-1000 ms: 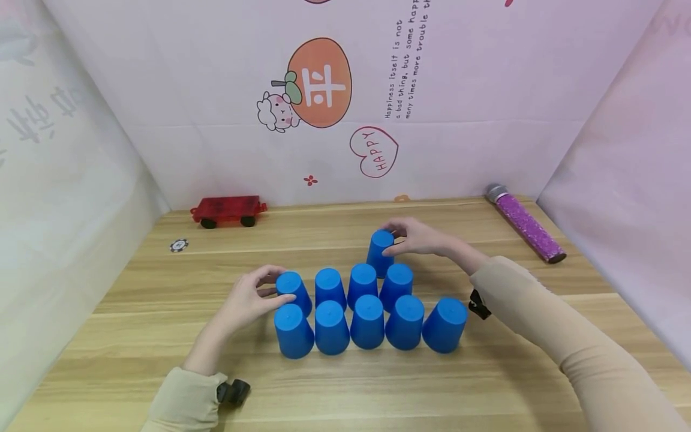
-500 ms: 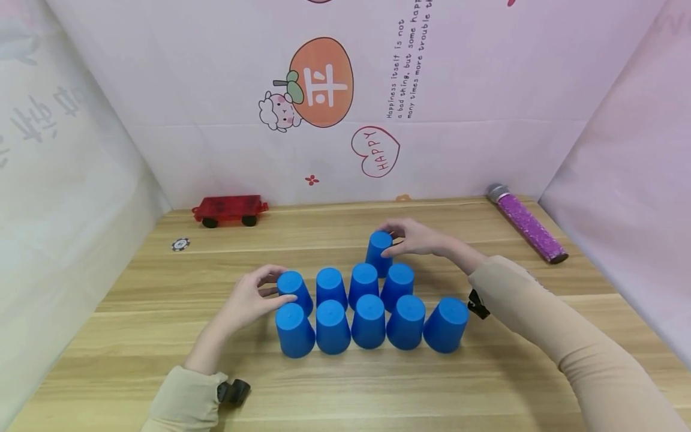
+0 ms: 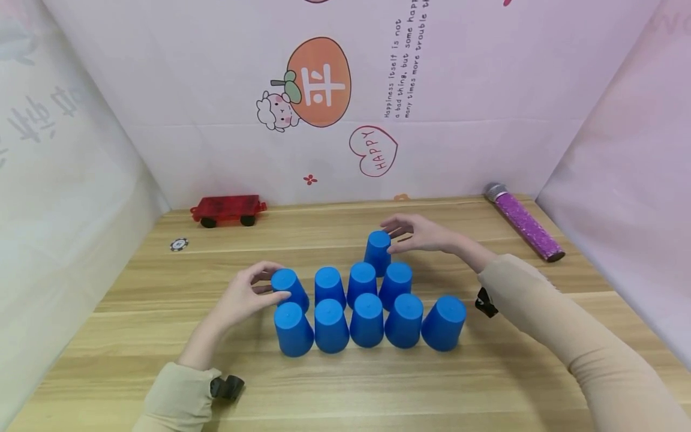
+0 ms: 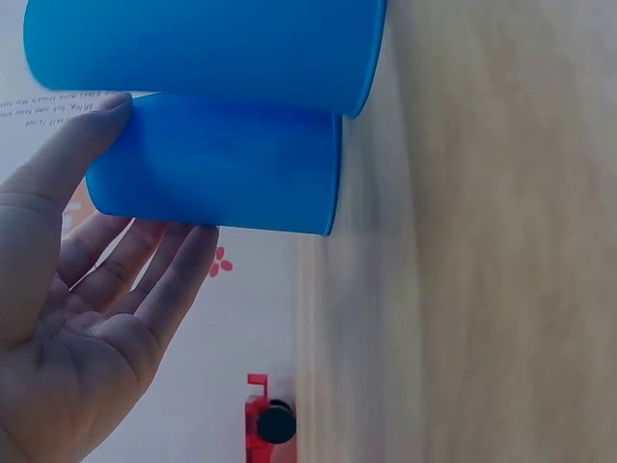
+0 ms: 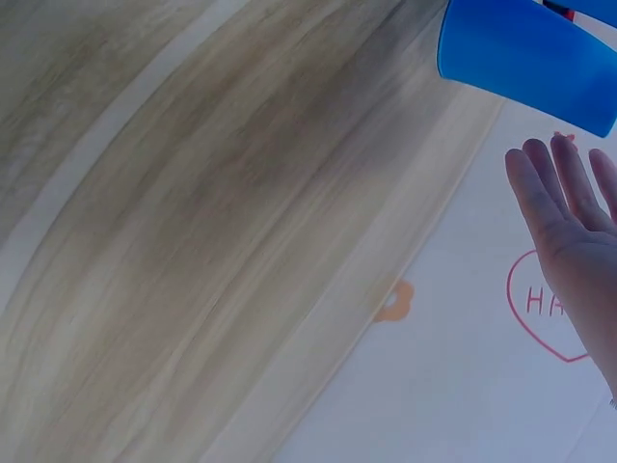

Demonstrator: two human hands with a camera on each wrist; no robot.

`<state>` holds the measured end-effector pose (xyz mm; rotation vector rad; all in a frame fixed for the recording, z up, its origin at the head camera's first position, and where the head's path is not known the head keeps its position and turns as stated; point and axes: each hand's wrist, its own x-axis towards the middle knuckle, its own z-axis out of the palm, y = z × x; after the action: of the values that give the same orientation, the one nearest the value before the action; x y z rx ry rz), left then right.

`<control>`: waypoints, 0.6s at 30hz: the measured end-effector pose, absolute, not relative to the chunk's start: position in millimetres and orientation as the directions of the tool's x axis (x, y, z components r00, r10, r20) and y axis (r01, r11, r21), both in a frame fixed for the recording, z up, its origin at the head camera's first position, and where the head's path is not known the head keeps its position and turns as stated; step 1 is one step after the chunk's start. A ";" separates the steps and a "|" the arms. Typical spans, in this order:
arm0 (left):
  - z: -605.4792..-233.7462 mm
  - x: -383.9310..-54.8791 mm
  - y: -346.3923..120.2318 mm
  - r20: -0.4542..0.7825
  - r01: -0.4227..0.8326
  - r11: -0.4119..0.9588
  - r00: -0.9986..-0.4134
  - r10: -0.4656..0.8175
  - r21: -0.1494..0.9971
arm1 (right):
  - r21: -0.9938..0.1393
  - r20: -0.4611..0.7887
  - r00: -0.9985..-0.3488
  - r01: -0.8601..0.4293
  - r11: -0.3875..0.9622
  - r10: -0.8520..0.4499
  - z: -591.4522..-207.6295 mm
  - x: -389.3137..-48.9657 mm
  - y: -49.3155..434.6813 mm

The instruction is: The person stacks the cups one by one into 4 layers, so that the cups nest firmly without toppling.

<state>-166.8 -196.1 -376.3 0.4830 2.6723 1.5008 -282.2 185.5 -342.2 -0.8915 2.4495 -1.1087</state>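
Blue cups stand upside down on the wooden table in the head view. Several form a front row, such as the leftmost cup (image 3: 294, 333), with a second row behind. My left hand (image 3: 244, 298) pinches the left end cup (image 3: 287, 285) of that second row. In the left wrist view, the thumb is at one side of this cup (image 4: 222, 164) and the fingertips at the other. A single cup (image 3: 377, 253) stands farther back. Beside it my right hand (image 3: 423, 234) has its fingers extended; the right wrist view shows a gap between them and the cup (image 5: 525, 58).
A red toy wagon (image 3: 227, 208) sits at the back left, with a poker chip (image 3: 179, 244) in front of it. At the back right lies a purple glittery microphone (image 3: 526, 225). White printed sheets (image 3: 464, 150) enclose the table's back and sides.
My right hand has let go of the rear cup and drawn slightly right. The left hand has shifted a little left and back with its cup. The other cups stay put.
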 end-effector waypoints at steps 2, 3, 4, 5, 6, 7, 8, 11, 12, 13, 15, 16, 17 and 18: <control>-373.7 -167.8 -199.8 0.115 0.246 0.489 -0.952 0.283 0.837 | -0.761 -0.021 -0.763 -0.407 0.505 -0.646 -340.9 -280.5 189.1; -372.3 -168.5 -202.0 0.116 0.246 0.492 -0.953 0.280 0.835 | -0.763 -0.019 -0.764 -0.405 0.503 -0.645 -340.4 -279.5 191.1; -371.1 -169.4 -204.3 0.118 0.248 0.496 -0.953 0.279 0.832 | -0.767 -0.017 -0.764 -0.404 0.499 -0.645 -340.3 -278.9 193.5; -369.5 -170.4 -206.6 0.120 0.248 0.500 -0.954 0.275 0.829 | -0.768 -0.015 -0.764 -0.404 0.497 -0.645 -340.3 -278.3 196.0; -367.7 -171.3 -209.1 0.122 0.250 0.505 -0.954 0.273 0.826 | -0.771 -0.019 -0.766 -0.398 0.497 -0.643 -340.6 -277.8 198.4; -366.0 -172.2 -211.6 0.125 0.251 0.511 -0.955 0.269 0.822 | -0.775 -0.021 -0.763 -0.396 0.493 -0.646 -340.9 -277.2 200.9; -364.1 -173.2 -214.2 0.128 0.253 0.515 -0.955 0.266 0.819 | -0.778 -0.027 -0.763 -0.390 0.492 -0.646 -341.2 -276.4 203.0; -358.3 -176.4 -221.5 0.127 0.251 0.539 -0.958 0.258 0.804 | -0.785 -0.040 -0.752 -0.383 0.486 -0.658 -342.4 -273.8 209.4; -356.8 -178.1 -223.7 0.123 0.247 0.549 -0.959 0.254 0.799 | -0.789 -0.047 -0.748 -0.379 0.484 -0.662 -342.8 -272.5 211.5; -355.6 -179.6 -225.5 0.121 0.247 0.558 -0.960 0.253 0.792 | -0.789 -0.050 -0.745 -0.378 0.483 -0.665 -343.0 -270.9 213.5; -353.2 -182.8 -228.3 0.113 0.242 0.574 -0.961 0.252 0.782 | -0.789 -0.062 -0.737 -0.377 0.485 -0.673 -343.2 -267.2 218.0; -352.5 -184.7 -229.4 0.109 0.239 0.579 -0.962 0.251 0.779 | -0.790 -0.070 -0.733 -0.374 0.486 -0.677 -343.2 -265.2 220.1; -351.8 -186.6 -230.3 0.105 0.236 0.582 -0.962 0.250 0.779 | -0.791 -0.072 -0.727 -0.375 0.484 -0.682 -343.5 -263.1 221.9; -351.3 -188.5 -231.0 0.105 0.236 0.583 -0.962 0.251 0.777 | -0.789 -0.079 -0.723 -0.375 0.486 -0.686 -343.7 -261.2 223.7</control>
<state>-188.5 -231.0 -351.3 0.4277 2.7810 1.3607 -261.2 223.7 -343.7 -0.8858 2.3511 -1.1095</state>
